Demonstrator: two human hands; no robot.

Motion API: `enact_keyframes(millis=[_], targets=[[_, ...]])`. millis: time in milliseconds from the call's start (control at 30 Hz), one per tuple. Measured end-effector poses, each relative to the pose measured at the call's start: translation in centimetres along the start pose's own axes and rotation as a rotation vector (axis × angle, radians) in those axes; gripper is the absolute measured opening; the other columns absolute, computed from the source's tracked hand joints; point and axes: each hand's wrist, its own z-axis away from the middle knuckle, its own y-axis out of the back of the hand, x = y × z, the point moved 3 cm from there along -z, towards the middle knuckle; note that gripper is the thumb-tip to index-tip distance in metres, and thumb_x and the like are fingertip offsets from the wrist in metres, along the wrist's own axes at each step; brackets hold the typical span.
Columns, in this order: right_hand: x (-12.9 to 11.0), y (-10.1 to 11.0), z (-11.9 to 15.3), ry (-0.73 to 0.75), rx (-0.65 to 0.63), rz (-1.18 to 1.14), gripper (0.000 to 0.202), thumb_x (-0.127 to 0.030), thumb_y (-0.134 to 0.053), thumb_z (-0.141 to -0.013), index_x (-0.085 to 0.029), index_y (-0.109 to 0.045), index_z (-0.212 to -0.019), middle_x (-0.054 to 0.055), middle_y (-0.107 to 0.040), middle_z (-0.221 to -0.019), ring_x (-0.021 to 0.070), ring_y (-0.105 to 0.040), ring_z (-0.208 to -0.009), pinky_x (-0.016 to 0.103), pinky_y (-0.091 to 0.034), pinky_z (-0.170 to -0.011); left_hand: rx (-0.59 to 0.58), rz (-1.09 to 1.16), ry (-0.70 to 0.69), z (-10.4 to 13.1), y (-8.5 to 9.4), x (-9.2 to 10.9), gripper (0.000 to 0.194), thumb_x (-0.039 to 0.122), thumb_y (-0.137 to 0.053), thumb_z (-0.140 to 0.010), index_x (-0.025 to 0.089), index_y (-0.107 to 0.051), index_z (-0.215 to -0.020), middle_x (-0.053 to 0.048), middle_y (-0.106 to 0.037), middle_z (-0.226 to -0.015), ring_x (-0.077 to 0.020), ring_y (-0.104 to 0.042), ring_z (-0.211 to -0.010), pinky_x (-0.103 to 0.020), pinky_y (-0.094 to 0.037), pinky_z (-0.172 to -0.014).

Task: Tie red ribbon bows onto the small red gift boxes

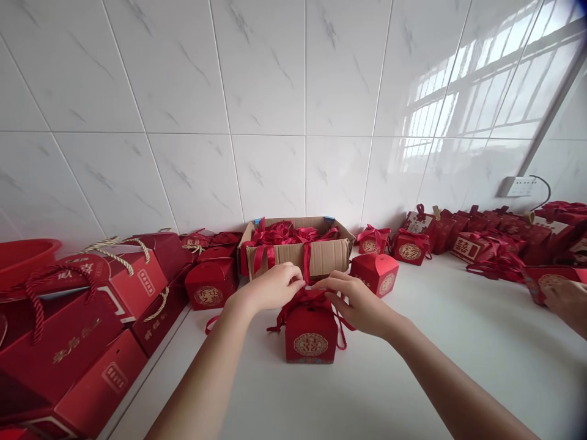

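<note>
A white marbled tile wall [270,79] spans the back, above a white table [389,385]. Large red gift bags [87,333] with rope handles crowd the left side, and a group of red boxes [499,229] fills the far right along the wall. Against the wall in the middle stands an open cardboard carton [279,260] heaped with red ribbons [293,232], some draped over its front. One smaller red box [210,284] sits to its left, another [373,275] to its right.

Upright on the table, centred before the carton, is the front box [310,333]. The left hand [282,286] and right hand [351,300] meet over its top, fingers bent, their tips drawn close at the red ribbon [308,299]; whether either pinches it cannot be told. Another person's hand [568,305] is at the right edge. A pale gold round emblem [310,345] marks the front box's face.
</note>
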Motion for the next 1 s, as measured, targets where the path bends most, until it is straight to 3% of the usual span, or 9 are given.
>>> enact_keyframes(millis=[133, 267, 533, 633, 767, 1000], targets=[[0.2, -0.8, 0.1, 0.024, -0.078, 0.024, 0.049, -0.005, -0.034, -0.087, -0.031, -0.061, -0.118, 0.004, -0.05, -0.095, 0.0125, -0.053, -0.077, 0.027, -0.049, -0.067, -0.045, 0.007, 0.041, -0.1, -0.4, 0.1, 0.035, 0.046, -0.035, -0.087, 0.021, -0.057, -0.076, -0.004, -0.06, -0.087, -0.0183, -0.054, -0.069, -0.027, -0.035, -0.054], [0.4, -1.5, 0.2, 0.026, -0.158, 0.075, 0.054, -0.004, -0.035, -0.086, -0.037, -0.058, -0.122, 0.004, -0.048, -0.093, 0.0144, -0.053, -0.082, 0.027, -0.05, -0.07, -0.015, 0.035, 0.01, -0.5, -0.7, -0.4, 0.035, 0.047, -0.037, -0.087, 0.021, -0.058, -0.077, -0.004, -0.061, -0.088, -0.0181, -0.055, -0.07, -0.027, -0.036, -0.056], [0.2, -1.6, 0.3, -0.039, -0.252, 0.095, 0.052, -0.004, -0.037, -0.084, -0.035, -0.062, -0.118, 0.005, -0.051, -0.094, 0.0166, -0.053, -0.086, 0.027, -0.05, -0.071, 0.087, 0.012, -0.053, -1.6, -1.1, -1.5, 0.032, 0.047, -0.044, -0.084, 0.021, -0.06, -0.075, -0.004, -0.062, -0.086, -0.0179, -0.053, -0.069, -0.026, -0.034, -0.056], [0.4, -1.2, 0.2, -0.034, -0.219, 0.042, 0.051, -0.005, -0.036, -0.085, -0.035, -0.063, -0.117, 0.004, -0.052, -0.096, 0.0149, -0.055, -0.084, 0.026, -0.049, -0.068, 0.056, 0.094, -0.028, -1.6, -1.0, -1.7, 0.038, 0.056, -0.045, -0.081, 0.021, -0.058, -0.079, -0.002, -0.06, -0.08, -0.0169, -0.051, -0.066, -0.026, -0.034, -0.054], [0.4, -0.2, 0.0, -0.045, -0.053, -0.029, 0.037, -0.011, -0.04, -0.087, -0.03, -0.061, -0.112, 0.002, -0.058, -0.1, 0.0143, -0.057, -0.085, 0.027, -0.048, -0.072, 0.013, 0.173, -0.027, -1.2, -0.8, -1.5, 0.044, 0.064, -0.048, -0.076, 0.02, -0.053, -0.077, 0.001, -0.053, -0.074, -0.0144, -0.046, -0.063, -0.024, -0.033, -0.054], [0.8, -0.3, -0.5, -0.099, 0.138, -0.044, 0.017, -0.016, -0.046, -0.085, -0.022, -0.058, -0.095, 0.002, -0.061, -0.092, 0.0133, -0.055, -0.072, 0.028, -0.047, -0.064, -0.106, 0.188, -0.075, -0.9, -0.8, -1.1, 0.037, 0.055, -0.051, -0.076, 0.019, -0.059, -0.076, -0.002, -0.058, -0.083, -0.0176, -0.052, -0.073, -0.026, -0.037, -0.062]])
